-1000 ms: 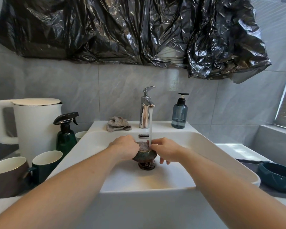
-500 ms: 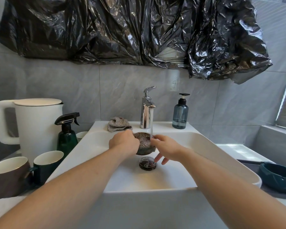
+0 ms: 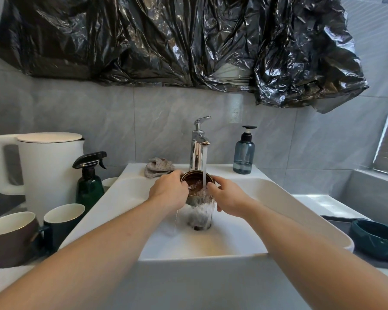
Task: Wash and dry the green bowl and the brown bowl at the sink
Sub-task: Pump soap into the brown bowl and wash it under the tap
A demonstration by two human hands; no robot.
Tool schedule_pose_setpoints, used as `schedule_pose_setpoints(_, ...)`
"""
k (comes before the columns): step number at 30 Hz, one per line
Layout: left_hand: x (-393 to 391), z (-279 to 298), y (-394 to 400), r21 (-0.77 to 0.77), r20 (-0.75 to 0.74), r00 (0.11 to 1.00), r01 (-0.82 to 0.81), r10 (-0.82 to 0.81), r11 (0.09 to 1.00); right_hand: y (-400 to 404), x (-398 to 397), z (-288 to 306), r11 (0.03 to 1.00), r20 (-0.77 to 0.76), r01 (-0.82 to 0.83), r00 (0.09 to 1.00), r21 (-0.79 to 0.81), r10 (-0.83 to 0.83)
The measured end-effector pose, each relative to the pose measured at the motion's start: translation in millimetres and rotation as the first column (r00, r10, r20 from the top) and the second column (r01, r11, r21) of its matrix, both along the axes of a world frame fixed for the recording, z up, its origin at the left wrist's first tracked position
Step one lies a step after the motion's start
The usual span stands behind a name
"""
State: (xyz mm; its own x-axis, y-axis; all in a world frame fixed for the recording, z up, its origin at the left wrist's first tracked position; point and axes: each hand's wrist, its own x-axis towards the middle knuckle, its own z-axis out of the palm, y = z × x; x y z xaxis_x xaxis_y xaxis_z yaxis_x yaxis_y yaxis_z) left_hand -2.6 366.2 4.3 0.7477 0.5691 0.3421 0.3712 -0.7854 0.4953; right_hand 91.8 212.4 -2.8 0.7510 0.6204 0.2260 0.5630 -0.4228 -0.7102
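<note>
Both hands, left (image 3: 169, 191) and right (image 3: 229, 197), grip 1 bowl (image 3: 196, 184) between curled fingers under running water; rinsing underway; drying and a 2nd bowl (image 3: 376, 239) seemingly remain.

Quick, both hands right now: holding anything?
Left hand: grips the brown bowl under the running tap.
Right hand: holds the same bowl's other side.

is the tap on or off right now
On. A white stream of water falls from the faucet spout into the brown bowl and spills over its rim into the sink.
</note>
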Motion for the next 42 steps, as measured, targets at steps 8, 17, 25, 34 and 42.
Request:
schedule_pose_setpoints(8,-1,1,1,0.01,0.056,0.998,0.003,-0.004,1.0,3,3,-1,1.0,0.001,0.014,1.0,-0.018,-0.014)
schedule_pose_setpoints(17,-3,1,2,-0.004,0.103,0.994,0.032,-0.032,0.999,4,6,-4,1.0,0.006,0.027,1.0,-0.008,-0.027)
schedule_pose_setpoints(25,-3,0,2,-0.001,0.106,0.993,0.042,-0.042,0.999,4,7,-2,0.998,-0.037,0.044,0.998,-0.053,-0.046)
schedule_pose_setpoints(34,-3,3,-3,0.037,0.109,0.994,0.02,-0.024,0.999,2,2,1,0.985,-0.072,0.035,0.996,-0.169,-0.047)
schedule_pose_setpoints(42,1,2,-7,0.142,0.129,0.989,0.059,-0.078,0.988,1,-4,4,0.989,-0.056,0.026,0.998,-0.144,-0.034)
